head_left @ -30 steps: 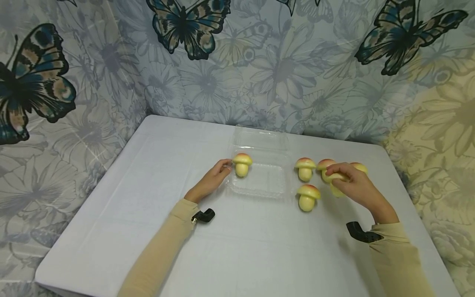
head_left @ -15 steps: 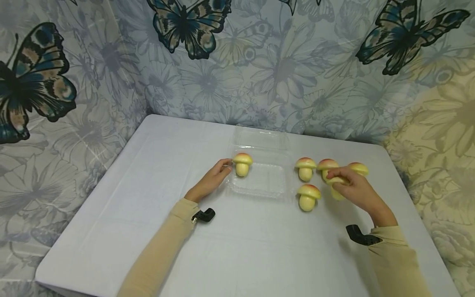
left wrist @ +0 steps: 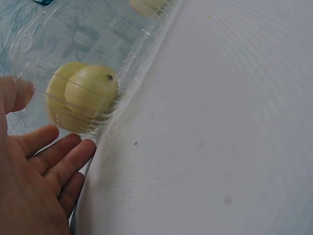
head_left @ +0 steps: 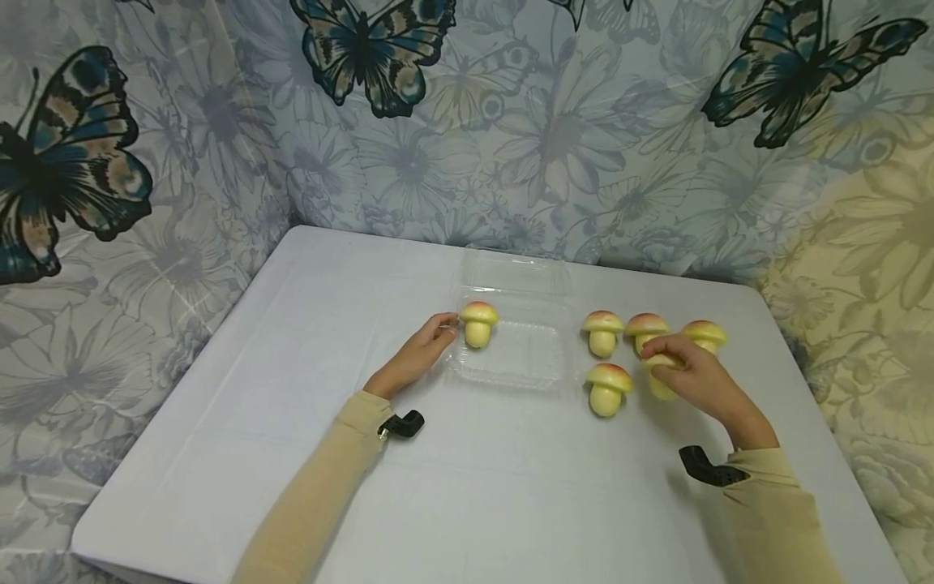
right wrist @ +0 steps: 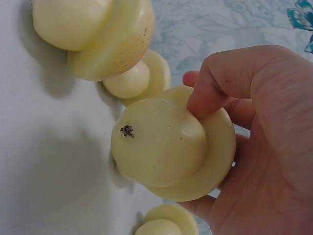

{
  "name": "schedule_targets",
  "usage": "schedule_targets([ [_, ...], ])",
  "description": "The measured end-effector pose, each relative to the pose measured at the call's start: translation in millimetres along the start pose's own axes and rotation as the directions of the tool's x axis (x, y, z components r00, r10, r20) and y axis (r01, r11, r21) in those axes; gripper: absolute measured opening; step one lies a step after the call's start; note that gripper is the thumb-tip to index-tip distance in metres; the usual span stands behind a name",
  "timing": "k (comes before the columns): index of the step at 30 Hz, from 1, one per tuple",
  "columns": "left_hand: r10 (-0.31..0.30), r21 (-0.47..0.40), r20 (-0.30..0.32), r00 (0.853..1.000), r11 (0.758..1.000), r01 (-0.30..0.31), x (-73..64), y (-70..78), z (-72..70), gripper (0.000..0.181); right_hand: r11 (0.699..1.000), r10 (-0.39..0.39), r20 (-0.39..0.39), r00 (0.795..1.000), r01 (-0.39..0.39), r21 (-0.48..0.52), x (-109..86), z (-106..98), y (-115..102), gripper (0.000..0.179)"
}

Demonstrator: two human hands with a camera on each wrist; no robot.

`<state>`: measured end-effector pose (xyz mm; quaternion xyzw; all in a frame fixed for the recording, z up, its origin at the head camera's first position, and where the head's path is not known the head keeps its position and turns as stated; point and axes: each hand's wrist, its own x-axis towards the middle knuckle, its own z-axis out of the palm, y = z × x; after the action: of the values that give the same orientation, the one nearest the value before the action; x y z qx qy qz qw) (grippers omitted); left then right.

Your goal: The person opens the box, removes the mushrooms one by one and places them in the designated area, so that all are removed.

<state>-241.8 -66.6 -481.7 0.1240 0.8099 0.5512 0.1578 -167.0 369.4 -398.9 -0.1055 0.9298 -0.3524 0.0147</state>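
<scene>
My right hand [head_left: 704, 381] pinches a yellow toy mushroom [right wrist: 156, 142], thumb against its pale stem and fingers behind the cap. A dark star-shaped mark shows on the stem's end. Along the left edge of a clear plastic container [head_left: 533, 377] rests my left hand [head_left: 412, 357]. Its fingers are fairly straight, and the thumb overlaps the rim in the left wrist view. Inside the container, at its left side, lies a toy mushroom [head_left: 477, 332] with a reddish-topped cap; its stem end shows through the plastic wall [left wrist: 93, 90].
Right of the container, several more mushrooms lie on the white-covered table [head_left: 467, 495]: a back left one [head_left: 602, 334], a front left one [head_left: 607, 389], a middle one [head_left: 645, 327] and a right one [head_left: 704, 331]. The container's lid [head_left: 514, 272] lies open toward the patterned wall.
My right hand has shifted slightly left and toward me, carrying the pinched mushroom. My left hand stays at the container's edge.
</scene>
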Motion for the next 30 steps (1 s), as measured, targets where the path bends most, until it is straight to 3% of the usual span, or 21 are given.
schedule_targets([
  [30,-0.004,-0.006,0.003,1.0,1.0,0.004,-0.3,0.9,1.1,0.054,1.0,0.018,0.042,0.999,-0.018,0.001,-1.1,10.4,12.4,0.022],
])
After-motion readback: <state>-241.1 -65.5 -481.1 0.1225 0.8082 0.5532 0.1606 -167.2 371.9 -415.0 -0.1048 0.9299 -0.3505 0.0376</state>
